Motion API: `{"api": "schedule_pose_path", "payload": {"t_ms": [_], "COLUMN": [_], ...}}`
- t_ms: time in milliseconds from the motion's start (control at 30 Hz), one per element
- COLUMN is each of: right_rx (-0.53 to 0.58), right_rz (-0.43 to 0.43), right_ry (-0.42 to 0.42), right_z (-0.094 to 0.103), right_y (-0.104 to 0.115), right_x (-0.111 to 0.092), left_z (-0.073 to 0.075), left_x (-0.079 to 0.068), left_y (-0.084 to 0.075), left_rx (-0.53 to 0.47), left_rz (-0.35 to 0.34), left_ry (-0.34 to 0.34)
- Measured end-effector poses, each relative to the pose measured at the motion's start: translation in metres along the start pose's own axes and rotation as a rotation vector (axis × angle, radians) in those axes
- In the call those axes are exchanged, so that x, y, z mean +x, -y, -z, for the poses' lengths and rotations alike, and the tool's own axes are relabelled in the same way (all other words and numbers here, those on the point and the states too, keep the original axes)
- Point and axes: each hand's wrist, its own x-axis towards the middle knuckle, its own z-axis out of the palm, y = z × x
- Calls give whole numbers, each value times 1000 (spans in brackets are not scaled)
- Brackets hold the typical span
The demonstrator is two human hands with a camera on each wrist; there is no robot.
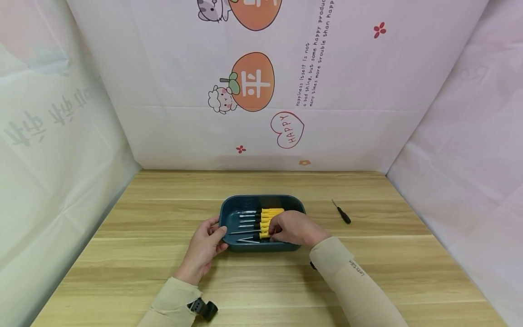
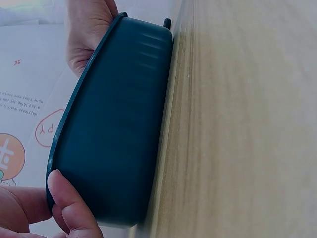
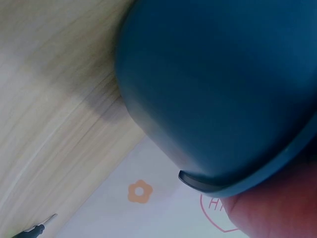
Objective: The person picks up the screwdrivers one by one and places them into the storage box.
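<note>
A dark teal rectangular tray (image 1: pixel 241 248) with rounded corners sits on the wooden table. Inside it several screwdrivers (image 1: pixel 266 216) with yellow-and-black handles lie side by side, their metal shafts pointing left. My left hand (image 1: pixel 206 243) grips the tray's left end, thumb at the rim; the left wrist view shows those fingers (image 2: pixel 74 208) against the tray wall (image 2: pixel 114 119). My right hand (image 1: pixel 296 228) reaches over the tray's right end and pinches the yellow handle of the nearest screwdriver (image 1: pixel 263 235). Its fingertips are partly hidden. In the right wrist view the tray wall (image 3: pixel 213 89) hides the screwdrivers.
A small black-handled screwdriver (image 1: pixel 343 214) lies on the table (image 1: pixel 388 254) to the right of the tray. Behind the table hangs a white printed sheet (image 1: pixel 347 136), with white sheets also on both sides.
</note>
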Motion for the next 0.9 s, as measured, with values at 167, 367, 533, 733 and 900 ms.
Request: {"api": "schedule_pose_path", "payload": {"t_ms": [167, 367, 533, 733, 900], "right_rx": [13, 1, -22, -32, -42], "right_rz": [-13, 7, 22, 11, -2], "right_ry": [-3, -30, -76, -107, -146], "right_z": [1, 1, 1, 2, 1], "right_y": [0, 0, 2, 5, 6], "right_x": [-1, -2, -3, -5, -6], "left_z": [0, 0, 1, 0, 0], "left_x": [0, -1, 0, 1, 0], "left_y": [0, 0, 1, 1, 0], "left_rx": [0, -3, -3, -3, -4], "left_rz": [2, 5, 0, 1, 4], "left_ry": [1, 0, 1, -2, -1]}}
